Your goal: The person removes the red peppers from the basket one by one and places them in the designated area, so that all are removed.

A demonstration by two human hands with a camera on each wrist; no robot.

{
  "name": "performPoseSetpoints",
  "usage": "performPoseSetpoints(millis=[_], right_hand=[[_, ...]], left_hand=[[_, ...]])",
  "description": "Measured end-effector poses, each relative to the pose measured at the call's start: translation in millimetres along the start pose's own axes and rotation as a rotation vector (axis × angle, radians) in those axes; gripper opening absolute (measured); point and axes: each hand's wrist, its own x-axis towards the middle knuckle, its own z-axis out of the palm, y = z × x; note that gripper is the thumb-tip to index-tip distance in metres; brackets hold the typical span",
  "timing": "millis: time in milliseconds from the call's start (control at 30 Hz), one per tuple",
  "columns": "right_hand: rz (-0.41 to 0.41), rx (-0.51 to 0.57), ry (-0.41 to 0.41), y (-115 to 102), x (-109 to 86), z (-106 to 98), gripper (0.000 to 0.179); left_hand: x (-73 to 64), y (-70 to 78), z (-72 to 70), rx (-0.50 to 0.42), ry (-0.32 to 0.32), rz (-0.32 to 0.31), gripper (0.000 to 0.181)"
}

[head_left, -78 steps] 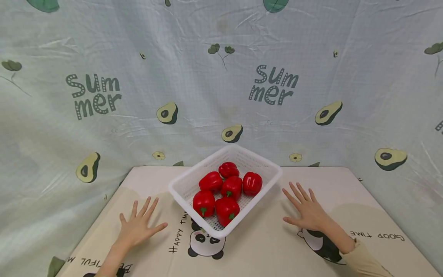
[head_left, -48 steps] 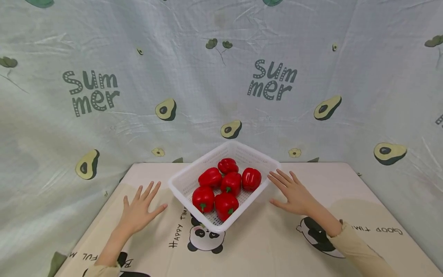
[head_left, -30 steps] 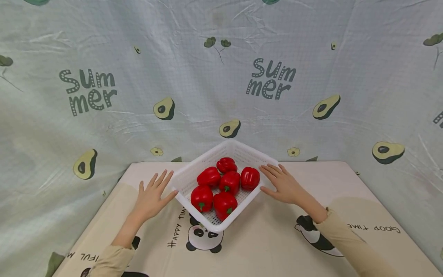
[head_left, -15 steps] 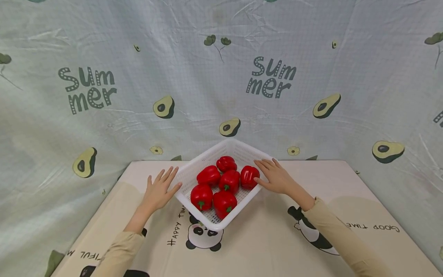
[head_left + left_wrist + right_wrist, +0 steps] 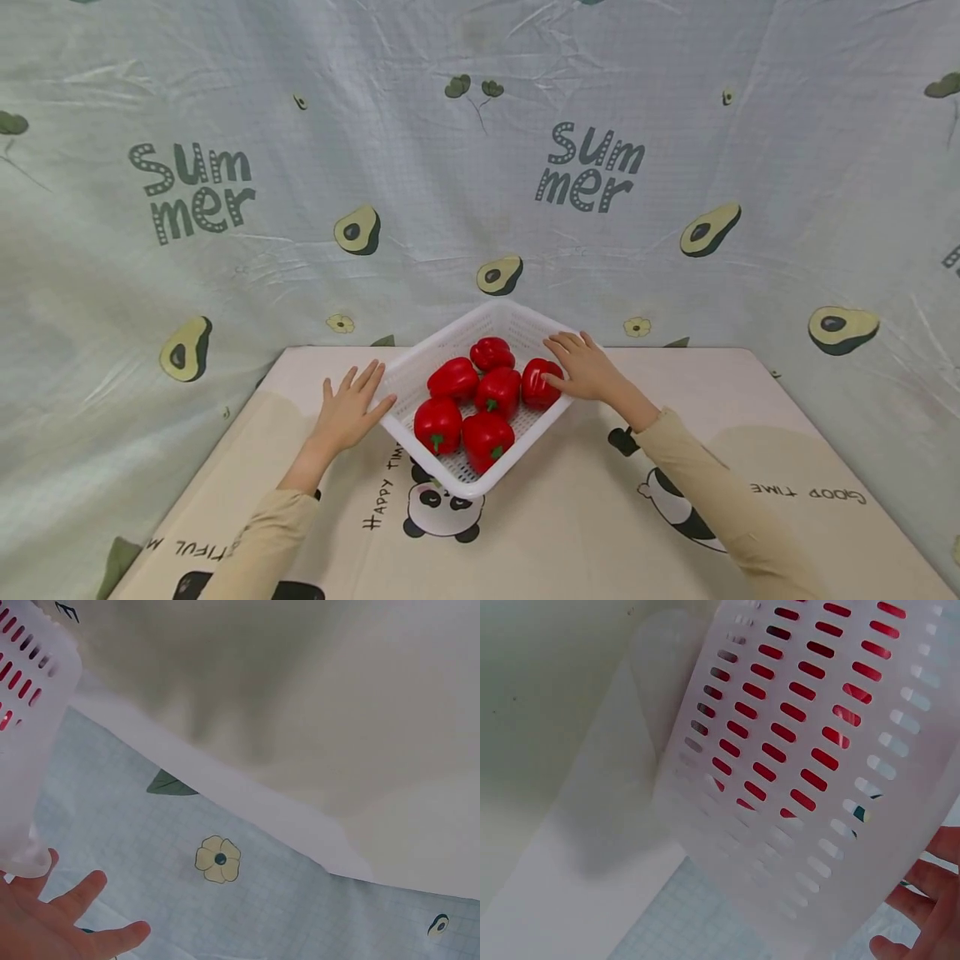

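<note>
A white perforated plastic basket [image 5: 450, 333] stands on the table, holding several red bell peppers [image 5: 487, 437] with green stems. My right hand [image 5: 588, 371] reaches over the basket's right rim. Its fingers and thumb are apart above the rightmost bell pepper [image 5: 536, 385], partly covering it; I cannot tell if they touch it. At the left corner my left hand [image 5: 348, 417] has its fingers spread, the thumb at the rim. In the left wrist view, fingertips of the left hand [image 5: 60, 922] lie by the basket's rim [image 5: 22, 855]. The right wrist view shows the basket's slotted side [image 5: 780, 750].
The table's cream cloth [image 5: 570, 517] has panda prints and lettering. Behind and at both sides hangs a pale curtain [image 5: 420, 167] with avocado and "summer" prints. The basket sits close to the table's back edge, near the curtain.
Both hands have moved inward to the basket. The right hand came from the table on the right to over the rightmost bell pepper; the left hand came up to the left corner.
</note>
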Motion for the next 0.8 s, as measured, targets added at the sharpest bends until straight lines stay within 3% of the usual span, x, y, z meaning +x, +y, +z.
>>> performPoseSetpoints(millis=[400,800], right_hand=[[-0.028,-0.034,-0.091,1.9,21.4,7.2,0.063],[-0.070,-0.207,-0.184,0.9,35.9,16.7,0.072]], left_hand=[[0.4,-1.3,4.1,0.015,0.013,-0.006,0.061],[0.8,-2.2,5.0,0.025,0.020,-0.001,0.061]])
